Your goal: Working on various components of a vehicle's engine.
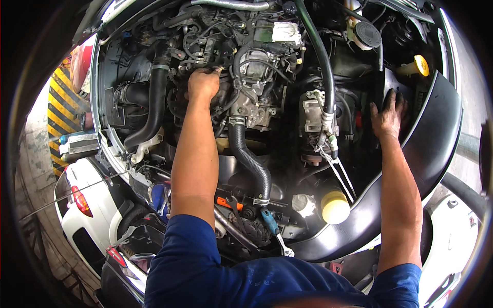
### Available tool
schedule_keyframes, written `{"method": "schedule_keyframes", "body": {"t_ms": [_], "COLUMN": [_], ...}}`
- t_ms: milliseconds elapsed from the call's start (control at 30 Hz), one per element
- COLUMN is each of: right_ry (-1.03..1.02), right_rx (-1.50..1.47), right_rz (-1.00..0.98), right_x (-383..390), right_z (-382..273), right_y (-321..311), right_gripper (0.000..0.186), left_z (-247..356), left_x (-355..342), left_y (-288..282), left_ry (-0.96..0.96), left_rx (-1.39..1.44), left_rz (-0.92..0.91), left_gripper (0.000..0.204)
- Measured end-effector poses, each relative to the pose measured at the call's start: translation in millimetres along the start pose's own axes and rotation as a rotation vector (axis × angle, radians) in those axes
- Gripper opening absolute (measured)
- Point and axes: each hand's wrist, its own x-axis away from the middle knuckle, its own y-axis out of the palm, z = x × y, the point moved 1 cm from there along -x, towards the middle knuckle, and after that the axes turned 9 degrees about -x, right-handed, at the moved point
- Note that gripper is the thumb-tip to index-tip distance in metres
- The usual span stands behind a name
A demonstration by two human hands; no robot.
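Note:
My left hand reaches to the middle of the car engine, beside hoses and wiring. Its fingers are curled closed against the engine, and whatever they hold is hidden. To the left of that forearm runs a thick black pipe. My right hand lies palm down at the right side of the engine bay, fingers stretched and smudged dark, touching a dark grey panel. A black fender cover curves along that side. Between my arms, a ribbed black hose runs down from the engine.
A ratchet with a blue handle and a wrench lie on the front edge. Near them are a yellow cap and an orange-handled tool. A compressor has white cord tied by it. A white car stands lower left.

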Motion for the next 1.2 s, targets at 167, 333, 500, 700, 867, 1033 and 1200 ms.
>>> {"method": "schedule_keyframes", "body": {"t_ms": [167, 333, 500, 700, 867, 1033, 1200], "right_ry": [0.008, 0.033, 0.049, 0.047, 0.049, 0.01, 0.007], "right_rx": [0.012, -0.004, 0.028, 0.03, 0.028, -0.028, -0.07], "right_rz": [-0.009, -0.012, -0.018, -0.021, -0.027, 0.014, 0.019], "right_x": [0.2, 0.9, 0.3, 0.7, -0.7, -0.7, -1.3], "right_z": [-2.8, -3.7, -1.5, -9.1, -2.7, 2.1, -0.7], "right_y": [-0.5, -2.6, -3.8, -4.8, -0.1, 3.1, 3.9], "right_gripper": [0.082, 0.08, 0.081, 0.082, 0.08, 0.08, 0.081], "left_z": [-2.6, -3.0, 2.6, 6.5, 14.1, 28.3, 7.2], "left_x": [-19.8, -15.8, -6.8, -2.0, 13.4, 16.6, -3.3], "left_y": [15.9, 27.4, 34.5, 37.3, 37.5, 22.7, 26.8], "left_ry": [-0.109, -0.082, 0.018, 0.042, 0.018, -0.115, -0.276], "left_rx": [0.513, 0.436, 0.595, 0.715, 0.737, 0.552, 0.824], "left_rz": [0.123, 0.231, 0.197, 0.242, 0.316, 0.264, 0.062], "left_gripper": [0.026, 0.021, 0.02, 0.018, 0.02, 0.026, 0.031]}}
